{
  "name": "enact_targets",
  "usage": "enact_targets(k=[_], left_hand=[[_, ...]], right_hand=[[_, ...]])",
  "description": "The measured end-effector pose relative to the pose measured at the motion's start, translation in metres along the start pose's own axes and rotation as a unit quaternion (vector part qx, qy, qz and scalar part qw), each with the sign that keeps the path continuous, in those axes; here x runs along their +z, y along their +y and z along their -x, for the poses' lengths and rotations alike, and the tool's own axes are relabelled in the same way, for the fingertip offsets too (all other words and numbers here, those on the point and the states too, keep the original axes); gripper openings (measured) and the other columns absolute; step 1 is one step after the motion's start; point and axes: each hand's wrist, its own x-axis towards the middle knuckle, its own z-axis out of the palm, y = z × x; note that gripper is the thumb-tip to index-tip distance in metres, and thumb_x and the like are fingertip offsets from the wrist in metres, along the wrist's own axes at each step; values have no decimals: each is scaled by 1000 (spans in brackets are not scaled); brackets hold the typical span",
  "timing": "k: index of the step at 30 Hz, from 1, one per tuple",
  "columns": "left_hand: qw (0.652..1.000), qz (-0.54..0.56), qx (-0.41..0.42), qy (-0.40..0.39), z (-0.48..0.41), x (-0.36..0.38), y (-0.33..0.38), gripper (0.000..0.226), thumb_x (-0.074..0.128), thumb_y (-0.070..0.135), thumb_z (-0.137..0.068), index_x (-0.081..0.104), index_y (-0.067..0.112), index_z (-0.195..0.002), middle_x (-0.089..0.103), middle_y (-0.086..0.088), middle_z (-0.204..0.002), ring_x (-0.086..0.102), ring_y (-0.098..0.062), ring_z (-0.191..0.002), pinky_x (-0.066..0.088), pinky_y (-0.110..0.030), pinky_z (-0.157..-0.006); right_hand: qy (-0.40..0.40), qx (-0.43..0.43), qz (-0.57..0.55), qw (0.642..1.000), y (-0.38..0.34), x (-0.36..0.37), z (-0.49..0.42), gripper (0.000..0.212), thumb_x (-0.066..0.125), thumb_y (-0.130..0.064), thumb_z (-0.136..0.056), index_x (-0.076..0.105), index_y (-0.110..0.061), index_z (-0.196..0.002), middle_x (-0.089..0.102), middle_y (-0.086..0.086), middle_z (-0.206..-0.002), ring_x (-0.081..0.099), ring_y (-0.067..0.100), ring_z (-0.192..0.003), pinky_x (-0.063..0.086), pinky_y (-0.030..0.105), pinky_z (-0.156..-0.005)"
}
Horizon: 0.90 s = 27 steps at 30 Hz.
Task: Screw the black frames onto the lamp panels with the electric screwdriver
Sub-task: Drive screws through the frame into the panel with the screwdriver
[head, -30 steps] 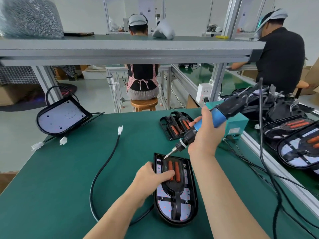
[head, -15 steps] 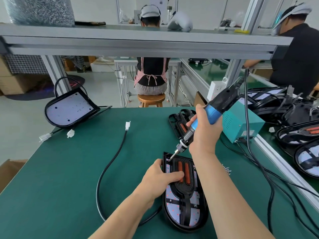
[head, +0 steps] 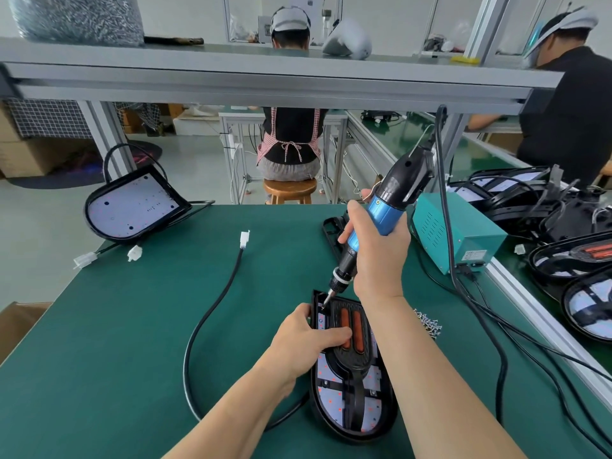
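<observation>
Right grip (head: 374,260) clenches the electric screwdriver (head: 394,197), bit just beyond the left grip (head: 306,339). Left grip clamps the lamp panel (head: 331,399) by its rim on the desk (head: 132,359), thumb across the black frame (head: 351,362). Likely stiff, light plastic; hold edges.

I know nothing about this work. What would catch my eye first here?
The blue-and-black electric screwdriver, gripped in the right hand mid-table, its tip at the far left corner of the lamp panel. The left hand holds that panel on the green table, thumb across the black frame.
</observation>
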Motion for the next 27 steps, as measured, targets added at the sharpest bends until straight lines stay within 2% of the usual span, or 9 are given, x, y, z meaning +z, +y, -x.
enact_targets(k=[6, 9, 12, 17, 20, 23, 27], left_hand=[[1000, 22, -6, 0, 0, 0, 0, 45, 86, 20, -75, 62, 12, -112, 78, 0, -95, 76, -19, -87, 58, -28, -76], [999, 32, -7, 5, -1, 0, -1, 43, 85, 16, -76, 62, 10, -111, 78, -2, -93, 76, -20, -85, 57, -23, -68], [999, 42, -5, 5, -1, 1, -1, 43, 86, 15, -75, 62, 9, -110, 79, -2, -92, 76, -20, -84, 57, -21, -65], [999, 45, 3, 9, -2, 2, -2, 56, 87, 25, -62, 63, 9, -111, 78, -3, -95, 76, -21, -87, 58, -28, -73], [999, 39, 6, 14, -2, 2, -1, 54, 87, 27, -62, 63, 12, -108, 78, -1, -93, 76, -20, -85, 59, -29, -74], [999, 33, 5, 15, 0, 2, 0, 56, 86, 30, -60, 63, 12, -108, 78, 0, -92, 76, -18, -84, 58, -27, -71], [1000, 30, 3, 7, 1, 1, 1, 51, 86, 28, -65, 63, 13, -108, 78, 0, -91, 76, -18, -84, 57, -24, -68]], right_hand=[[-15, -7, 1, 1000, -1, -1, 2, 17, 70, -9, -83, 55, -18, -86, 53, -1, -65, 52, 17, -48, 47, 23, -54], [-33, -19, 9, 999, 0, 0, 4, 19, 68, -7, -80, 51, -15, -81, 50, 3, -65, 50, 17, -47, 47, 24, -54], [-40, -24, 16, 999, 1, 1, 5, 18, 67, -7, -80, 51, -14, -82, 50, 4, -64, 50, 18, -47, 47, 25, -56], [-80, -25, 5, 996, 1, -3, 9, 14, 66, -8, -81, 53, -9, -87, 50, 13, -61, 49, 19, -49, 47, 24, -60], [-90, -23, 22, 995, 1, 2, 12, 23, 68, -11, -81, 55, 0, -97, 51, 12, -58, 49, 16, -50, 46, 22, -57], [-87, -8, 12, 996, -3, 1, 13, 22, 70, -14, -80, 55, -7, -95, 51, 14, -63, 51, 16, -51, 47, 21, -58], [-82, -1, -17, 997, -8, -6, 13, 21, 71, -15, -81, 53, -11, -91, 53, 10, -60, 53, 17, -53, 49, 23, -62]])
